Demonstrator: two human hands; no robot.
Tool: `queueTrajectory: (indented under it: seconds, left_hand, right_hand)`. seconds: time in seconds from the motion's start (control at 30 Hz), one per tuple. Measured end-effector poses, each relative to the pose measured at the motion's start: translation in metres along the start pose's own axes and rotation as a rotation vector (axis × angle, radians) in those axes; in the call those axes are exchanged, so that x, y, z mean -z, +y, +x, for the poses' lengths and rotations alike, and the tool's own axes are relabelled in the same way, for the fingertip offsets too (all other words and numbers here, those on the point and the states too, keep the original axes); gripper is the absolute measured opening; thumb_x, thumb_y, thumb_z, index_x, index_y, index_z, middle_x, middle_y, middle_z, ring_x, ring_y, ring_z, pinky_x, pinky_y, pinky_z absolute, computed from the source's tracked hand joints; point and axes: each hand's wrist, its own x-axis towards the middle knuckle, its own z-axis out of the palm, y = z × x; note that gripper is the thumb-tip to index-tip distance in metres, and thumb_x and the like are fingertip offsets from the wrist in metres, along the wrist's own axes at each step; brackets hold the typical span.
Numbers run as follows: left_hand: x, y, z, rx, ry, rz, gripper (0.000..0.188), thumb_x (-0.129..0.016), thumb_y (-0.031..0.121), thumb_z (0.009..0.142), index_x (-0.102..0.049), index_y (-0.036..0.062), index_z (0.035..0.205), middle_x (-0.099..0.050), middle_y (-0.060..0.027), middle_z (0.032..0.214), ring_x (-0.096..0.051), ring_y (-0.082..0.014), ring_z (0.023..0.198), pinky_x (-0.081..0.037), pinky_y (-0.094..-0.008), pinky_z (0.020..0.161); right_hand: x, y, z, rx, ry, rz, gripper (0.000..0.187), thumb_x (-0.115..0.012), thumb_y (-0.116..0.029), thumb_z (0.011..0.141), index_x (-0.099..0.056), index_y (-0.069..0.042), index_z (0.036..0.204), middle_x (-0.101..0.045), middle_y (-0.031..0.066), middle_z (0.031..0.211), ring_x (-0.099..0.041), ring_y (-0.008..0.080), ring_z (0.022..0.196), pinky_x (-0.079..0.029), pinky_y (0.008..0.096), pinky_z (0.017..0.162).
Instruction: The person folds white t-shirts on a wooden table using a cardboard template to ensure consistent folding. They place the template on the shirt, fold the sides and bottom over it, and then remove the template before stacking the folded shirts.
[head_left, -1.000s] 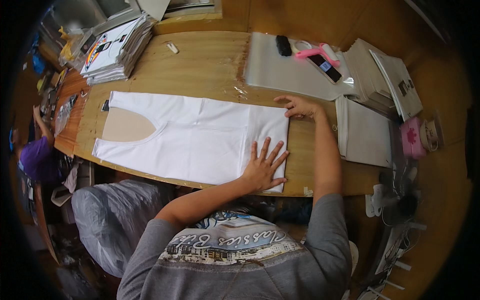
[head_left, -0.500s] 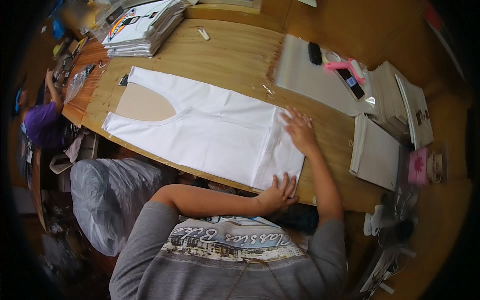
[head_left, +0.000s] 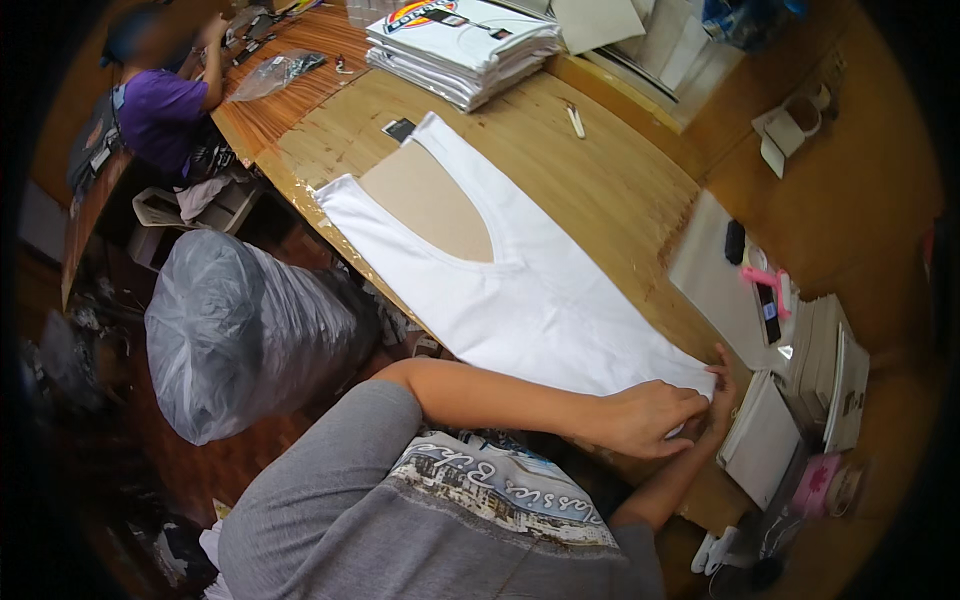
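Note:
A white sleeveless top [head_left: 540,300] lies flat on the wooden table, its wide neckline toward the far left. Beige board [head_left: 435,195] shows through the neck opening, and a small black tag [head_left: 398,129] sticks out beside it. At the near right end of the top, my left hand [head_left: 650,415] has its fingers curled over the hem edge. My right hand [head_left: 722,390] grips the far corner of that same end, its fingers partly hidden by the cloth and my left hand. My left forearm crosses in front of the garment's near side.
A stack of folded white shirts [head_left: 465,50] stands at the back, with white tweezer-like snips [head_left: 575,120] nearby. Clear plastic sheets [head_left: 700,280], a phone [head_left: 768,315] and paper stacks [head_left: 815,350] lie right. A large grey plastic bag [head_left: 240,330] stands left. A person in purple [head_left: 165,115] sits beyond.
My view has turned left. Both hands, spread flat on the top before, now close around its hem end, and my left hand has come nearer to my right.

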Motion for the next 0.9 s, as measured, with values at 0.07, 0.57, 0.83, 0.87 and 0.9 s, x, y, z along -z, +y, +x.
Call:
queueTrajectory:
  seconds: [0.07, 0.57, 0.83, 0.87, 0.9]
  left_hand:
    - [0.028, 0.002, -0.012, -0.025, 0.143, -0.139, 0.026, -0.060, 0.009, 0.071, -0.042, 0.0041, 0.090, -0.052, -0.0085, 0.075, -0.056, -0.0220, 0.065, -0.046, -0.0314, 0.053]
    - [0.280, -0.093, -0.256, 0.967, 1.418, -0.403, 0.036, -0.057, 0.021, 0.078, -0.044, -0.0023, 0.102, -0.055, -0.0077, 0.077, -0.056, -0.0153, 0.053, -0.049, -0.0240, 0.044]
    - [0.283, -0.117, -0.263, 0.913, 1.442, -0.107, 0.022, -0.041, 0.021, 0.087, -0.037, -0.0002, 0.089, -0.051, -0.0099, 0.067, -0.054, -0.0149, 0.046, -0.049, -0.0253, 0.039]
    - [0.284, -0.115, -0.263, 0.910, 1.455, -0.111, 0.021, -0.039, 0.021, 0.087, -0.036, 0.0004, 0.088, -0.050, -0.0097, 0.066, -0.054, -0.0149, 0.046, -0.049, -0.0251, 0.038]
    - [0.285, -0.115, -0.263, 0.946, 1.437, -0.078, 0.022, -0.036, 0.023, 0.088, -0.034, 0.0005, 0.091, -0.050, -0.0092, 0.066, -0.056, -0.0147, 0.048, -0.048, -0.0240, 0.038]
  right_hand:
    - [-0.029, -0.045, 0.032, 0.105, 0.143, 0.279, 0.004, -0.052, -0.005, 0.072, -0.053, -0.008, 0.074, -0.043, 0.0134, 0.117, -0.042, 0.0244, 0.106, -0.032, 0.0356, 0.091]
    - [-0.491, -0.062, 0.319, -0.114, -0.652, -0.388, 0.022, -0.066, -0.012, 0.069, -0.057, 0.001, 0.084, -0.057, 0.0045, 0.075, -0.048, 0.0106, 0.067, -0.039, 0.0235, 0.059]
    - [-0.514, -0.079, 0.296, 0.213, -0.408, -0.661, 0.022, -0.050, -0.026, 0.079, -0.054, -0.010, 0.094, -0.060, 0.0108, 0.086, -0.055, 0.0291, 0.080, -0.040, 0.0365, 0.068]
    - [-0.519, -0.087, 0.293, 0.209, -0.420, -0.765, 0.022, -0.049, -0.027, 0.080, -0.054, -0.012, 0.095, -0.060, 0.0104, 0.088, -0.054, 0.0304, 0.083, -0.040, 0.0377, 0.070]
    - [-0.523, -0.090, 0.291, 0.204, -0.433, -0.869, 0.023, -0.047, -0.028, 0.081, -0.053, -0.013, 0.096, -0.059, 0.0100, 0.090, -0.054, 0.0316, 0.085, -0.040, 0.0390, 0.071]
